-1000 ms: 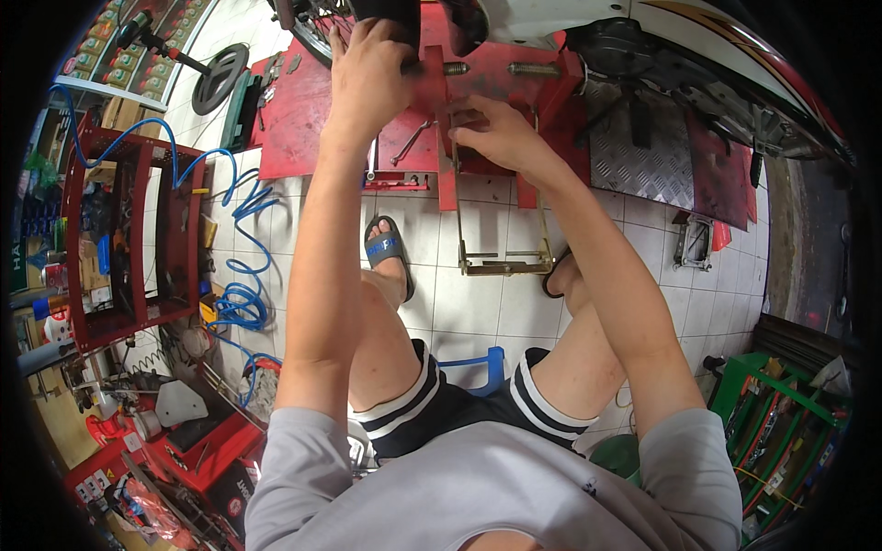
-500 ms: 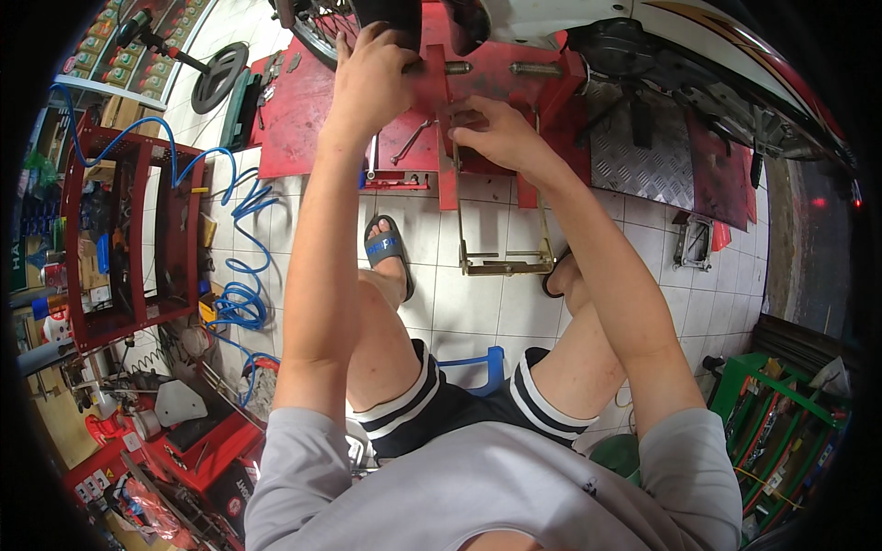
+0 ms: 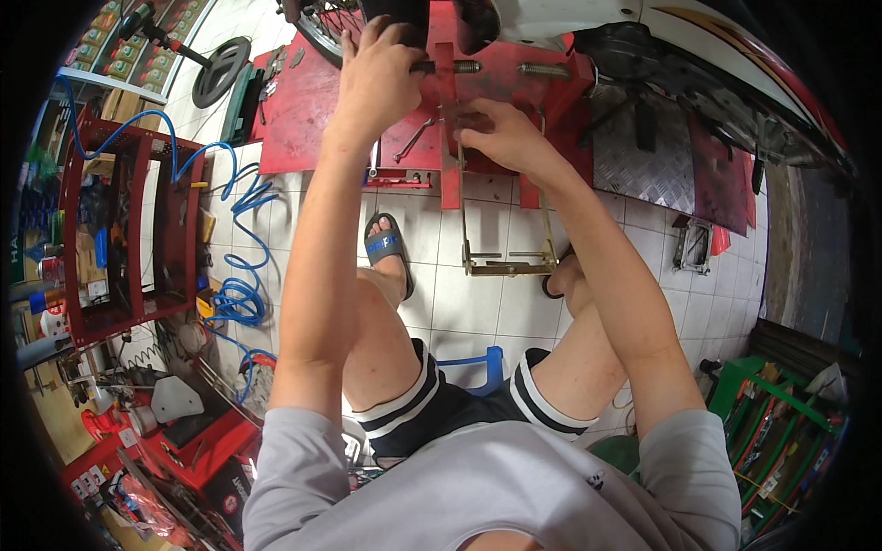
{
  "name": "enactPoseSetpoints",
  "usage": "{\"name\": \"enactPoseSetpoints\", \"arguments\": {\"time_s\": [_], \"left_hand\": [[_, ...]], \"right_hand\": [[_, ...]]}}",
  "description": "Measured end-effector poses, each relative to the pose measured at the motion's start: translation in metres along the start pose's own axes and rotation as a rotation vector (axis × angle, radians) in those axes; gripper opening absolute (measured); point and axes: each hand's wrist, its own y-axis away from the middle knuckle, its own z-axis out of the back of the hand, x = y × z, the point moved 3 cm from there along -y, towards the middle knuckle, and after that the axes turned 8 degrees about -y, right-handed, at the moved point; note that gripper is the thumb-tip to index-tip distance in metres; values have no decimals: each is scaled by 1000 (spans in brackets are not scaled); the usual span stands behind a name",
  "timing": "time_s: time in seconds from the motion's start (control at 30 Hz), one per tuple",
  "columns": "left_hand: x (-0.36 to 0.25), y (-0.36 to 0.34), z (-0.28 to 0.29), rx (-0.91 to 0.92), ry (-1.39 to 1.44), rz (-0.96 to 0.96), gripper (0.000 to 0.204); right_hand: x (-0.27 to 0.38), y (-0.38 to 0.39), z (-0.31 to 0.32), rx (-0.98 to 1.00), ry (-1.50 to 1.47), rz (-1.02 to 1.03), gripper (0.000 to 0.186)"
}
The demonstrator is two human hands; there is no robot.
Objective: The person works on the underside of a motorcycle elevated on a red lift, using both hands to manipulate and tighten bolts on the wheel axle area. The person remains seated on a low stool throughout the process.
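My left hand [image 3: 378,84] reaches to the dark mudguard [image 3: 397,13] beside a spoked wheel [image 3: 333,23]. Its fingers are spread, with the thumb out of sight. A threaded rod with a spring [image 3: 467,67] passes through an upright red metal bar [image 3: 448,119] just right of that hand. My right hand [image 3: 496,136] has its fingers curled close against the red bar, by the top of a brass-coloured metal frame [image 3: 510,269]; what lies inside its fingers is hidden. A wrench [image 3: 413,140] lies on the red platform [image 3: 308,129] between my forearms.
A motorcycle [image 3: 680,73] stands at the far right over a chequered metal plate [image 3: 643,156]. At left are a red shelf rack [image 3: 138,230] and a coiled blue air hose [image 3: 241,298]. A green rack [image 3: 776,432] stands near right. A blue stool [image 3: 496,367] shows between my legs.
The whole view has shifted slightly. Both hands remain at the same parts, with hardly any movement of the fingers.
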Motion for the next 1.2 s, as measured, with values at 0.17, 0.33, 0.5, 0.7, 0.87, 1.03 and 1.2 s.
{"name": "enactPoseSetpoints", "arguments": {"time_s": [0.17,0.33,0.5,0.7,0.87,1.03,1.2], "left_hand": [[-6,-4,7,37,-32,35,24],[-13,-3,10,82,-126,-43,31],[-9,-1,11,13,-56,-2,36],[-14,-5,7,-35,61,86,38],[-8,1,-3,-48,114,35,42],[28,13,-27,116,638,601,46],[22,26,-34,555,1284,887,61]], "right_hand": [[0,1,3,13,7,3,45],[-4,0,4,25,-10,-18,45],[2,3,2,37,-2,-48,42],[2,4,6,61,53,-53,35],[4,6,7,47,34,-49,33],[-11,-4,10,-77,-19,-33,49],[-23,-19,5,-224,-29,120,56]]}}
